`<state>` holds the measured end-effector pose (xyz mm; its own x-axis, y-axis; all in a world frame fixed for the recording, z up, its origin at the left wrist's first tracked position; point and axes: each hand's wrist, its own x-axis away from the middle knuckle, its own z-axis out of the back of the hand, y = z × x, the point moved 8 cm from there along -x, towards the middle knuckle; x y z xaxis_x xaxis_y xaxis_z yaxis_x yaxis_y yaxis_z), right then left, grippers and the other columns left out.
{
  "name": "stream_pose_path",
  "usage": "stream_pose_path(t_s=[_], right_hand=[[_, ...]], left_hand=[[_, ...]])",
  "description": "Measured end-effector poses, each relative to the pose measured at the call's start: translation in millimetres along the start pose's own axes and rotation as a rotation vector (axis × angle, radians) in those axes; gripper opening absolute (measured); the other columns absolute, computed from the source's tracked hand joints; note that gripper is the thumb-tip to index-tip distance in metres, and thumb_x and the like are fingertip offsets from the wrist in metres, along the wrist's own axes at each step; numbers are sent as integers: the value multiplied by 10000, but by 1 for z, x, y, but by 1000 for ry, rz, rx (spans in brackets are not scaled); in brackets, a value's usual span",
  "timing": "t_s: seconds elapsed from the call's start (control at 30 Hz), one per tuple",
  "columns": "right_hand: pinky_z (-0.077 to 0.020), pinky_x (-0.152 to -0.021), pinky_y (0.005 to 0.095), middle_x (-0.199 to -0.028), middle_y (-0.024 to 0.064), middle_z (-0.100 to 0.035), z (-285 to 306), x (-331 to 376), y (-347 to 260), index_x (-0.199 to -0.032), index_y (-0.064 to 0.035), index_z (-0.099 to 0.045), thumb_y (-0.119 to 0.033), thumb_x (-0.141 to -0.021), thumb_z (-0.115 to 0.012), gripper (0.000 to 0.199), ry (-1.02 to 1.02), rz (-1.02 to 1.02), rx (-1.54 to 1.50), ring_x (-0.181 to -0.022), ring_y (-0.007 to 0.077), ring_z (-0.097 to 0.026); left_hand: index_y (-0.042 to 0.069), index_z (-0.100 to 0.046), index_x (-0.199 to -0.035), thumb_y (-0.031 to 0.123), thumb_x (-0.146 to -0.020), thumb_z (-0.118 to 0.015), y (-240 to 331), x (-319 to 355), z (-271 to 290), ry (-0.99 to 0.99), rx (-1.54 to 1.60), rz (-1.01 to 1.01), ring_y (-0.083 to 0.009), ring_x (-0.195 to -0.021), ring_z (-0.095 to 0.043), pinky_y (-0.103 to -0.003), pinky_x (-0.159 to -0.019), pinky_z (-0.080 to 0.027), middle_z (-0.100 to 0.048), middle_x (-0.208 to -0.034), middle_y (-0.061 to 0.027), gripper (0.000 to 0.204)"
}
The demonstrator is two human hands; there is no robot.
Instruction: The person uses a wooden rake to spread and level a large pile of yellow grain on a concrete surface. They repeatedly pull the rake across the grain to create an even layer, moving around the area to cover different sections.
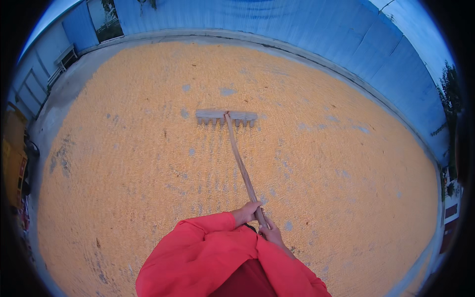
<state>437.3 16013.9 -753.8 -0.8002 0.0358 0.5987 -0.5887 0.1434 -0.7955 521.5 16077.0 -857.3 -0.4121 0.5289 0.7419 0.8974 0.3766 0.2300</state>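
Both my hands are closed round the handle of a wooden rake (241, 166). My left hand (246, 213) grips it higher up the shaft, and my right hand (271, 232) holds it lower, close to my body. Ahead of me, the rake's wide toothed head (213, 115) rests on a thin layer of yellow-orange grain (123, 163) that looks like corn kernels. The teeth point down toward me. Faint lines run through the grain between the rake head and my hands, and grey ground shows through in patches.
A blue metal wall (307, 34) curves round the far side and the right, with a doorway (105, 22) at far left. A bench (64, 59) stands by the left wall. A yellow vehicle or machine (14, 153) is at the left edge.
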Motion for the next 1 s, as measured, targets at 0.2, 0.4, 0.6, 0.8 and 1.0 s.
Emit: stream_pose_path(t_s=[0.2, 0.4, 0.6, 0.8, 1.0], right_hand=[[-371, -434, 209, -660, 37, -543, -4, -108, -122, -1296, -144, -360, -105, -782, -573, 557, -69, -32, 128, -474, 73, -457], [-377, -396, 221, -645, 53, -537, -28, -235, -197, -1313, -135, -320, -100, -791, -549, 571, -63, -52, 117, -420, 85, -449], [-358, -382, 217, -621, 41, -524, -75, -360, -288, -1306, -140, -333, -99, -794, -559, 561, -24, -70, 70, -414, 81, -436], [-331, -360, 224, -596, 25, -495, -145, -481, -383, -1323, -164, -303, -103, -809, -547, 572, -33, -51, 167, -393, 81, -406], [-308, -350, 226, -573, 12, -463, -187, -581, -459, -1334, -179, -280, -101, -814, -533, 584, -48, -33, 146, -385, 81, -383]], left_hand=[[34, -434, -902, 189, -860, -473, 136, -48, -49, -11, 20, -90, -245, -675, -519, -435, -633, -465, -489, -748, -103, 165], [13, -411, -914, 214, -865, -466, 274, -115, -63, 7, -17, -116, -273, -659, -529, -465, -616, -479, -483, -742, -119, 214], [26, -429, -867, 216, -850, -494, 430, -165, -67, -19, -12, -157, -232, -599, -507, -424, -569, -493, -458, -713, -85, 202], [21, -429, -866, 218, -857, -487, 592, -207, -60, -4, -39, -156, -216, -614, -497, -391, -539, -471, -458, -710, -79, 206], [22, -430, -871, 230, -866, -475, 715, -252, -63, 29, -42, -173, -211, -615, -496, -385, -548, -473, -462, -713, -78, 213]])
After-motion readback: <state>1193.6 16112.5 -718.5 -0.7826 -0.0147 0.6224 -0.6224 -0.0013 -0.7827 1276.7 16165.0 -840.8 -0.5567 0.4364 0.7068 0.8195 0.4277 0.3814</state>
